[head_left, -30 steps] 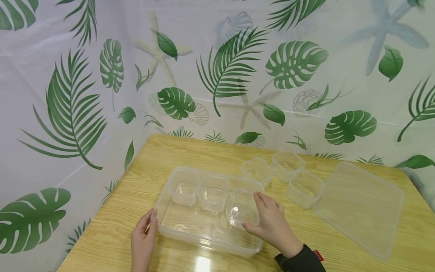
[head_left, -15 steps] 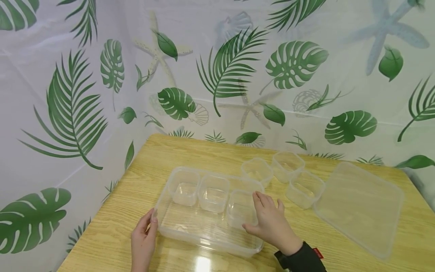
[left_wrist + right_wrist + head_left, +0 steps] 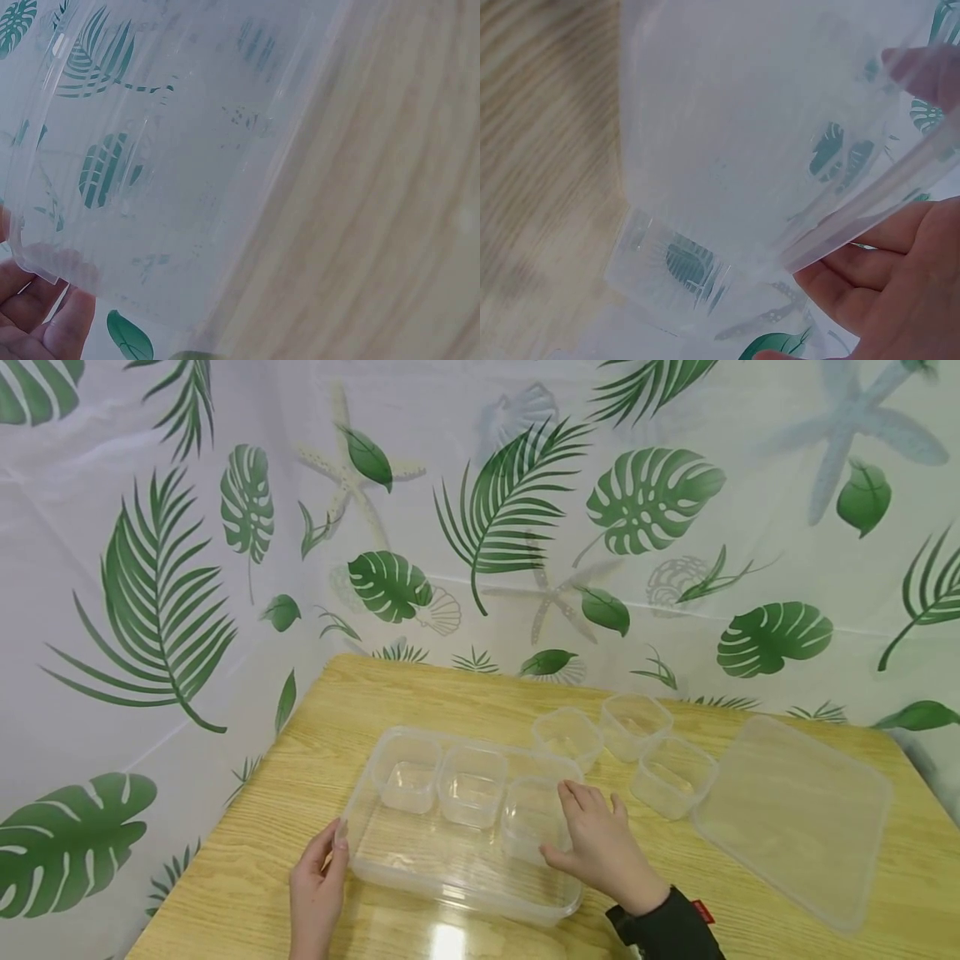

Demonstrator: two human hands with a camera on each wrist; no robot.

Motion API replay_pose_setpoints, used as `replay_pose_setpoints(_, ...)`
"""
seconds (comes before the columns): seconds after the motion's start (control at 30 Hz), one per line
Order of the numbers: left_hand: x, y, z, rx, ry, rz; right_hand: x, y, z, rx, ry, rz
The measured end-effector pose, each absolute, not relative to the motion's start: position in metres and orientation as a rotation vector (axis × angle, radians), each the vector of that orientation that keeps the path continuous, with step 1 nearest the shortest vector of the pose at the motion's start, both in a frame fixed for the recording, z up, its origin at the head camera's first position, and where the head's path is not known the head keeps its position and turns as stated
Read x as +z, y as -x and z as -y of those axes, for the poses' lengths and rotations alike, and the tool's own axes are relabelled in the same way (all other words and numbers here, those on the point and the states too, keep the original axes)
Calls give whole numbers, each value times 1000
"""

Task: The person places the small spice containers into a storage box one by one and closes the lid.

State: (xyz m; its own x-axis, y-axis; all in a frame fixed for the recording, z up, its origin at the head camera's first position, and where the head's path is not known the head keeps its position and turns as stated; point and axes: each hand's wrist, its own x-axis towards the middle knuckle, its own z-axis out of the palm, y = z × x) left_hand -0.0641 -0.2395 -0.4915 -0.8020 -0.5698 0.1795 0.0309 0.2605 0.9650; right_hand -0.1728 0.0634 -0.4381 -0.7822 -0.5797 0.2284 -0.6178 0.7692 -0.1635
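My left hand pinches the left rim of a large clear plastic box on the wooden table. Two small square tubs, the left one and the middle one, stand inside along its back. A third small tub sits at the box's right. My right hand reaches over the right wall, thumb at this tub's front and fingers at its back right corner. The right wrist view has the thumb behind the clear plastic; where the fingertips touch is partly hidden.
Behind and right of the box are three more small tubs, one at the left, one at the back and one in front. A flat translucent lid lies farther right. A leaf-patterned curtain hangs behind the table.
The third tub has shifted slightly within the box under my right hand, and the right thumb has moved a little to the right. My left hand has stayed on the rim.
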Motion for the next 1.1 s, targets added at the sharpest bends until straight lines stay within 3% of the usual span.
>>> replay_pose_setpoints(1.1,-493,67,239,-1570,-489,2016,-444,195,-63,333,-903,2773)
